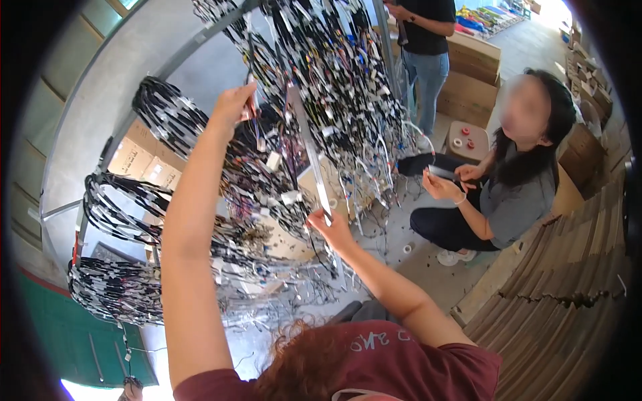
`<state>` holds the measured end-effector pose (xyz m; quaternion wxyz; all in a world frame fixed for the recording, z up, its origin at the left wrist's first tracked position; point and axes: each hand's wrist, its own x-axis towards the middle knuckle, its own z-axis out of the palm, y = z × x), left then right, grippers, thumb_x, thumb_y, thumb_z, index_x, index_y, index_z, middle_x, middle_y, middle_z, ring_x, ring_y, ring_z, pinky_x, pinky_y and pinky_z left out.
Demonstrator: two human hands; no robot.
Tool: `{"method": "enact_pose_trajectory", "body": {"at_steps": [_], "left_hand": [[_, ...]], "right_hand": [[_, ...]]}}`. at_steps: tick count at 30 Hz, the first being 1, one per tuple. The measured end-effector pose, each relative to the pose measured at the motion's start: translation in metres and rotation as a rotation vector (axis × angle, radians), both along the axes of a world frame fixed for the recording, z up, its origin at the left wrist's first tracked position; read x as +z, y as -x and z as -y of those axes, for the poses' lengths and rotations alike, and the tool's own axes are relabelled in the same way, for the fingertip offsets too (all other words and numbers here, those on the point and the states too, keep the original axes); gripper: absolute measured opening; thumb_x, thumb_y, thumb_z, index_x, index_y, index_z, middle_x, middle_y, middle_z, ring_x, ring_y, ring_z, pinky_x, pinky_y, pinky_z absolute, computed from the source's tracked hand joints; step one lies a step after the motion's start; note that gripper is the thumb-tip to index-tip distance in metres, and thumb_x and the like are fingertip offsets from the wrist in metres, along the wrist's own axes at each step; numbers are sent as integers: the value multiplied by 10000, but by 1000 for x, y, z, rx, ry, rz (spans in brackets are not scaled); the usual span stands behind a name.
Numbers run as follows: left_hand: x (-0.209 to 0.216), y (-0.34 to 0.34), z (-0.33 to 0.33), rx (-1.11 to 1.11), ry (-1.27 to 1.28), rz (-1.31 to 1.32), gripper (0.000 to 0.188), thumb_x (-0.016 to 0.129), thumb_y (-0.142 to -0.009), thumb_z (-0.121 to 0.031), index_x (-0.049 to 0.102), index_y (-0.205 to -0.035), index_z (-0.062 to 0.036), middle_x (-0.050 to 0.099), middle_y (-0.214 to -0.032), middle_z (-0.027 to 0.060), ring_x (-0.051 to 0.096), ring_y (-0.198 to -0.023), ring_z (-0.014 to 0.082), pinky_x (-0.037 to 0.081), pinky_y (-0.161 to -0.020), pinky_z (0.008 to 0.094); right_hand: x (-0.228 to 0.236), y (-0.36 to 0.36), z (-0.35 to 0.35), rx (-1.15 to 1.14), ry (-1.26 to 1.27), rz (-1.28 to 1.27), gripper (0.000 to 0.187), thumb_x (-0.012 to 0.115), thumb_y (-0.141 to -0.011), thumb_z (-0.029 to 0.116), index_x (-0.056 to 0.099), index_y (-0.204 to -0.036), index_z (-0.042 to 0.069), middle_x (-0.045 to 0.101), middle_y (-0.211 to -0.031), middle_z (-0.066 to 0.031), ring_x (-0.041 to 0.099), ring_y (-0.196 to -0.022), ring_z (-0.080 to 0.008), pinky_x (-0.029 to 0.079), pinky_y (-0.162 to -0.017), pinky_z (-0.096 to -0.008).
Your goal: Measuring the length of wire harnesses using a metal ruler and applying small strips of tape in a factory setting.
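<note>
- Dark wire bundles (328, 87) with pale connectors hang thickly in front of the person, between and beyond both hands
- The left hand (234, 105) is raised among them, fingers curled in; exactly what it grips, I cannot tell
- The right hand (331, 227), lower, has its fingers closed by a pale straight strip (309, 144); whether it holds this or a wire is unclear
- Handling looks midway: many bundles are already on the metal rack (217, 27), while numerous ends dangle loose; which are finished does not show
- At right, a squatting co-worker (521, 204) holds something small, near a stool (471, 155) bearing rolls (466, 131)
</note>
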<state>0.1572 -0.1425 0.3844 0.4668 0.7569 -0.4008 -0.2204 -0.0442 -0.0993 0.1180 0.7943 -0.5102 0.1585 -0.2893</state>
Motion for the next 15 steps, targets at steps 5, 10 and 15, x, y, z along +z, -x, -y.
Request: {"method": "enact_pose_trajectory", "body": {"at_steps": [5,10,15], "left_hand": [[-23,25,-15,-310,245,11,265,587,-728,-97,440,-943,-45,462,-801,-5,458,-719,80,386,-669,209],[-6,-1,16,37,79,-257,299,525,-771,-410,521,-690,-123,488,-595,-28,486,-547,86,358,-499,205],[-15,3,24,14,130,248,451,614,-702,-420,530,-808,10,545,-733,82,502,-635,145,384,-563,271]], "right_hand": [[-4,1,2,-183,83,100,143,558,-771,184,562,-772,41,562,-642,15,402,-456,-31,303,-390,-197],[-3,0,-11,-74,-61,52,135,577,-764,159,564,-763,24,577,-678,-9,500,-575,-45,378,-495,-182],[5,10,-10,-53,-45,37,121,567,-767,136,549,-741,19,569,-671,-14,490,-609,-71,389,-572,-212]]}}
